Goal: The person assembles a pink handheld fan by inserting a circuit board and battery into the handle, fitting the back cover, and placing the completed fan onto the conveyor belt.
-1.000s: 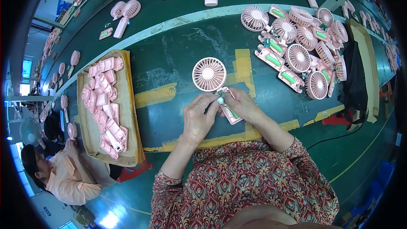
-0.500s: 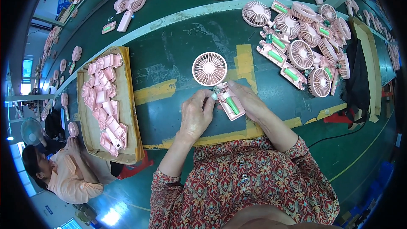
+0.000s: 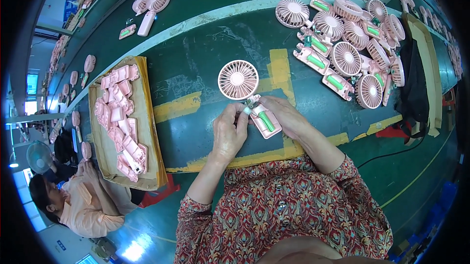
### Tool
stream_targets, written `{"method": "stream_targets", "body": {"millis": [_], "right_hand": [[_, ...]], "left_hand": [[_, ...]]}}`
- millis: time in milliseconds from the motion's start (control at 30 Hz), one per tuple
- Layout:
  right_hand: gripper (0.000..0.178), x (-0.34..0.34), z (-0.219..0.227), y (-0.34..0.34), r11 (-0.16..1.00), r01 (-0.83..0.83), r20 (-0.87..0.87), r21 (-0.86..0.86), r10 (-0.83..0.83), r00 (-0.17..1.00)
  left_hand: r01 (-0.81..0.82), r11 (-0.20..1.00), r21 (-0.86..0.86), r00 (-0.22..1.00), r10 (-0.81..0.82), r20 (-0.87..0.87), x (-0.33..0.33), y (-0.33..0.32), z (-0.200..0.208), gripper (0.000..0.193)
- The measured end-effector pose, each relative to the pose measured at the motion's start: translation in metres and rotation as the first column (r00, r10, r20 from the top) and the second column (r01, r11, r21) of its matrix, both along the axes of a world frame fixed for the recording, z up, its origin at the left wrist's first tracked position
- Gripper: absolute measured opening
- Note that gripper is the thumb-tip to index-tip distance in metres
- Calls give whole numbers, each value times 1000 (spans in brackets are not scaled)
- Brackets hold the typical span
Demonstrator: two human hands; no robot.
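Because it is a small moulded-plastic piece, the pink handheld fan (image 3: 247, 91) is judged light and stiff, with a thin grille and an open handle shell showing a green cell that would be fragile under pressure; the handle sides are the safer hold. It lies on the green bench (image 3: 196, 68), just right of the cardboard tray (image 3: 152, 132) of pink shells. The left hand (image 3: 229, 134) is curled, fingertips pinching at the handle's top. The right hand (image 3: 286, 117) is closed around the handle from the far side.
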State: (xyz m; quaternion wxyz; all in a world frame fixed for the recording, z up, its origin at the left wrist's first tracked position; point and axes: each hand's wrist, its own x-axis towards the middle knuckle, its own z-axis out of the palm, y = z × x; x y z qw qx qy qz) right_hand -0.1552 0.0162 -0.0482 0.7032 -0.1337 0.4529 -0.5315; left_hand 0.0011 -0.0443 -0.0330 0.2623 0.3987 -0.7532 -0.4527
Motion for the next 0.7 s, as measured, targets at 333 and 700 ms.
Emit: {"method": "stream_targets", "body": {"millis": [333, 700], "right_hand": [[36, 4, -3, 0, 1000, 8, -90, -8, -9, 996], [33, 0, 2, 4, 998, -48, -130, -27, 44, 991]], "left_hand": [[54, 963, -266, 994, -26, 108, -1, 1, 3, 8], [161, 848, -505, 985, -103, 141, -6, 0, 11, 30]]}}
